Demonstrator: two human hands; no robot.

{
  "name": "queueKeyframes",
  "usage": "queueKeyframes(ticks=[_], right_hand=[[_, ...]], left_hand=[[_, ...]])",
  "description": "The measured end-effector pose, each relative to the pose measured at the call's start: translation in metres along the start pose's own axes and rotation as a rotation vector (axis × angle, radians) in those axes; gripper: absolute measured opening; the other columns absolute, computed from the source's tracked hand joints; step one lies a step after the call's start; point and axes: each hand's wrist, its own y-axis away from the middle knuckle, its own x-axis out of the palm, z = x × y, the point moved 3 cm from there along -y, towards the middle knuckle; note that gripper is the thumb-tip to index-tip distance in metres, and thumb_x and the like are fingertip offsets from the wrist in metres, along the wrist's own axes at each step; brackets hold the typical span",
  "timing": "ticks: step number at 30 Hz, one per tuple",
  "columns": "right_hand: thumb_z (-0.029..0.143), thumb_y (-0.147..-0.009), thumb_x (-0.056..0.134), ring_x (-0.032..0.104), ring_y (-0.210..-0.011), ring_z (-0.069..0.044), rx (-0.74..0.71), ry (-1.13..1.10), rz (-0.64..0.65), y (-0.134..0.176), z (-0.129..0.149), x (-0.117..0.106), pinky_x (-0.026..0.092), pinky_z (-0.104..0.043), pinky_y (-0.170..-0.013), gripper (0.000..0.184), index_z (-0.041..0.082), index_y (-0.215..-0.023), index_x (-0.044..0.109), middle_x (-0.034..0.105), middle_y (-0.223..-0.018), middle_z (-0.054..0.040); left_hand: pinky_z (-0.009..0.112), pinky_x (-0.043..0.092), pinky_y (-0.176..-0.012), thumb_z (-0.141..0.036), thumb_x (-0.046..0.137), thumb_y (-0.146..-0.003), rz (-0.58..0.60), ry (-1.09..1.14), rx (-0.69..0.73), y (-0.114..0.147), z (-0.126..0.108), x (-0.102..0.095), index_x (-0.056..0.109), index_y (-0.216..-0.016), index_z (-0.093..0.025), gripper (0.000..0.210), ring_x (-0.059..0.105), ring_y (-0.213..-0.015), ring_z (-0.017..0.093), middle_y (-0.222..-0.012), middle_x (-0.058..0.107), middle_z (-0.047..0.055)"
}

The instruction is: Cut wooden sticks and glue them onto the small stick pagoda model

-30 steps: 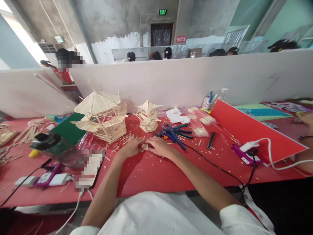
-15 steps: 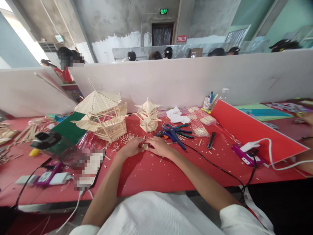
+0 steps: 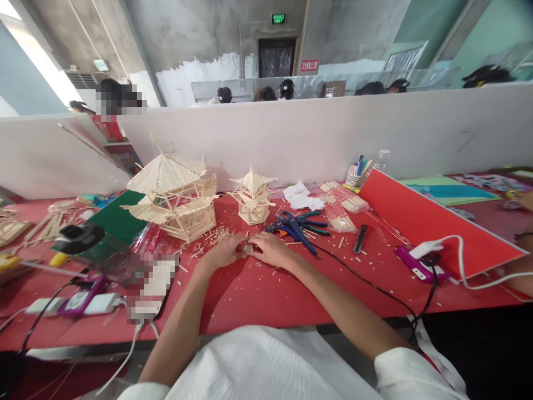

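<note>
Past your fingers rise a grey wall [image 3: 200,33] and a white partition [image 3: 300,136]; beneath them spreads the red table [image 3: 250,303]; your left hand [image 3: 225,251] and right hand [image 3: 272,248] pinch a small pale piece [image 3: 247,249] between their fingertips, wood scraps [image 3: 213,239] just beside

There are two roofed stick pavilions [image 3: 187,211], two purple power strips [image 3: 420,268], two bare hands [image 3: 227,251] of the wearer, one small wooden piece [image 3: 247,249], one water bottle [image 3: 97,253], one red board [image 3: 433,222], one green board [image 3: 120,216], one exit sign [image 3: 278,19].
</note>
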Motion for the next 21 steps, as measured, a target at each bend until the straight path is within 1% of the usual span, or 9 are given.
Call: queueKeyframes(ticks=[2, 5, 7, 10, 11, 15, 17, 21], right_hand=[[0.028, -0.089, 0.072, 0.063, -0.097, -0.024, -0.002, 0.001, -0.006, 0.0002, -0.0001, 0.0001, 0.044, -0.034, -0.086, 0.026, 0.017, -0.112, 0.069, 0.073, -0.107, -0.0093], [0.028, -0.089, 0.071, 0.063, -0.097, -0.024, -0.002, 0.000, -0.010, 0.0005, -0.0006, 0.0010, 0.045, -0.034, -0.086, 0.025, 0.017, -0.111, 0.069, 0.073, -0.106, -0.0096], [0.028, -0.089, 0.071, 0.063, -0.097, -0.024, -0.001, -0.001, -0.012, 0.0005, -0.0012, 0.0018, 0.045, -0.034, -0.086, 0.025, 0.017, -0.112, 0.069, 0.073, -0.107, -0.0097], [0.027, -0.088, 0.072, 0.063, -0.100, -0.024, -0.005, 0.002, -0.019, 0.0003, -0.0020, 0.0028, 0.045, -0.035, -0.088, 0.030, 0.018, -0.116, 0.068, 0.073, -0.110, -0.0099], [0.027, -0.088, 0.072, 0.063, -0.100, -0.025, -0.007, 0.003, -0.021, 0.0002, -0.0021, 0.0030, 0.045, -0.035, -0.089, 0.031, 0.018, -0.117, 0.068, 0.073, -0.111, -0.0100], [0.027, -0.088, 0.072, 0.063, -0.101, -0.025, -0.009, 0.000, -0.017, 0.0000, -0.0017, 0.0028, 0.045, -0.036, -0.089, 0.032, 0.017, -0.118, 0.068, 0.073, -0.112, -0.0101], [0.028, -0.087, 0.073, 0.062, -0.101, -0.025, -0.003, -0.009, -0.010, 0.0001, -0.0014, 0.0014, 0.044, -0.035, -0.089, 0.032, 0.017, -0.117, 0.068, 0.073, -0.112, -0.0098], [0.021, -0.089, 0.069, 0.062, -0.100, -0.023, 0.030, -0.017, -0.010, 0.0013, -0.0028, -0.0040, 0.044, -0.034, -0.089, 0.026, 0.017, -0.115, 0.068, 0.073, -0.110, -0.0090]], left_hand=[[0.029, 0.048, -0.079, -0.016, 0.063, -0.079, 0.006, 0.004, -0.002, -0.0001, 0.0003, 0.0000, 0.066, -0.105, -0.019, 0.026, 0.064, -0.085, 0.020, -0.099, 0.071, 0.006], [0.030, 0.049, -0.081, -0.017, 0.062, -0.081, 0.008, 0.005, 0.012, 0.0004, 0.0016, 0.0003, 0.066, -0.110, -0.019, 0.029, 0.065, -0.088, 0.020, -0.103, 0.071, 0.007], [0.031, 0.050, -0.086, -0.013, 0.058, -0.082, -0.003, 0.000, 0.024, 0.0016, 0.0027, -0.0002, 0.064, -0.115, -0.019, 0.034, 0.065, -0.094, 0.021, -0.108, 0.071, 0.008], [0.033, 0.048, -0.093, -0.005, 0.052, -0.079, -0.033, -0.008, 0.024, 0.0040, 0.0025, -0.0035, 0.063, -0.121, -0.019, 0.045, 0.064, -0.105, 0.022, -0.116, 0.070, 0.009], [0.033, 0.049, -0.093, -0.004, 0.052, -0.079, -0.031, -0.005, 0.015, 0.0047, 0.0018, -0.0047, 0.063, -0.121, -0.019, 0.046, 0.065, -0.105, 0.022, -0.115, 0.070, 0.008], [0.029, 0.050, -0.085, -0.011, 0.061, -0.078, 0.013, 0.004, -0.035, 0.0052, -0.0015, -0.0078, 0.064, -0.118, -0.021, 0.042, 0.066, -0.093, 0.020, -0.106, 0.072, 0.005], [0.029, 0.050, -0.083, -0.014, 0.063, -0.078, 0.020, 0.001, -0.045, 0.0045, -0.0020, -0.0079, 0.065, -0.116, -0.021, 0.039, 0.066, -0.091, 0.020, -0.105, 0.072, 0.005], [0.028, 0.050, -0.080, -0.019, 0.062, -0.081, 0.015, -0.008, -0.044, 0.0039, 0.0002, -0.0062, 0.066, -0.114, -0.021, 0.033, 0.066, -0.088, 0.020, -0.102, 0.072, 0.005]])
